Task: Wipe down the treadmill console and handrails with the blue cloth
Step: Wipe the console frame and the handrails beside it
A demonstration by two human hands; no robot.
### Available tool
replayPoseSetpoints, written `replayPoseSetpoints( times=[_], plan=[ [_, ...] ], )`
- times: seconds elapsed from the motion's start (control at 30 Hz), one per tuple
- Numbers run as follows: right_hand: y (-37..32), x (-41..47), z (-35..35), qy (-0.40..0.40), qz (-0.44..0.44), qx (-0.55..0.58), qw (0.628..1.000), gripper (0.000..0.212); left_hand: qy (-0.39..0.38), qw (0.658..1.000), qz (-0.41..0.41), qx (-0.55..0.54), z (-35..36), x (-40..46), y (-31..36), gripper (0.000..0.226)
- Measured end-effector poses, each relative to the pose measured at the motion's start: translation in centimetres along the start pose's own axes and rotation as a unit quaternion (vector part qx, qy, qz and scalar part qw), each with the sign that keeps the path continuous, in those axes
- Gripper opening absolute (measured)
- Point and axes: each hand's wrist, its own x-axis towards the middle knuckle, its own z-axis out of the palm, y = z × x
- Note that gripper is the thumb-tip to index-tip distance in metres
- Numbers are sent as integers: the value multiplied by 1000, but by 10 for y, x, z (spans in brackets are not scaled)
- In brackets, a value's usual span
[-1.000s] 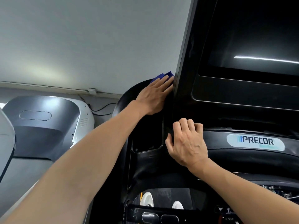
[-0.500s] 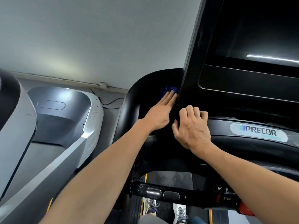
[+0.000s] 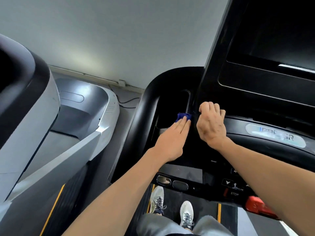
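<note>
My left hand (image 3: 172,138) presses flat on the blue cloth (image 3: 183,116) in the console's (image 3: 255,103) side pocket to scrub it; my right hand (image 3: 210,124), curled, braces on the console edge.

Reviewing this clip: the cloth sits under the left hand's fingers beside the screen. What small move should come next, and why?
Probably draw the left hand down toward the person, dragging the blue cloth along the black recess: straight fingers press it there, while the right hand rests curled on the console edge.
</note>
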Motion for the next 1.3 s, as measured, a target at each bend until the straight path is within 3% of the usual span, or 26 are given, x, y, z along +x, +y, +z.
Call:
replayPoseSetpoints(
  times=[0.13,0.27,0.43,0.6,0.77,0.97,1.13,1.3],
  plan=[
    [1,-1,-1,1,-12,-3,1000,27,-7,996,-45,80,8,-28,-2,88],
    [1,-1,0,6,-10,-20,1000,25,2,987,-69,143,16,-48,-24,68],
    [2,-1,4,16,-14,-38,999,24,0,976,-91,197,24,-37,-24,62],
    [3,-1,2,10,-20,-22,1000,24,9,975,-124,182,25,-40,-8,68],
    [4,-2,4,22,-25,-12,999,24,-62,977,-187,74,42,-80,24,102],
    [7,1,5,20,-20,39,999,26,-22,963,-256,-85,37,-53,49,98],
    [9,2,7,27,-6,105,994,29,-10,973,-222,-70,21,-24,27,98],
    [17,2,7,19,-14,141,990,27,-27,977,-202,66,34,-69,14,84]
  ],
)
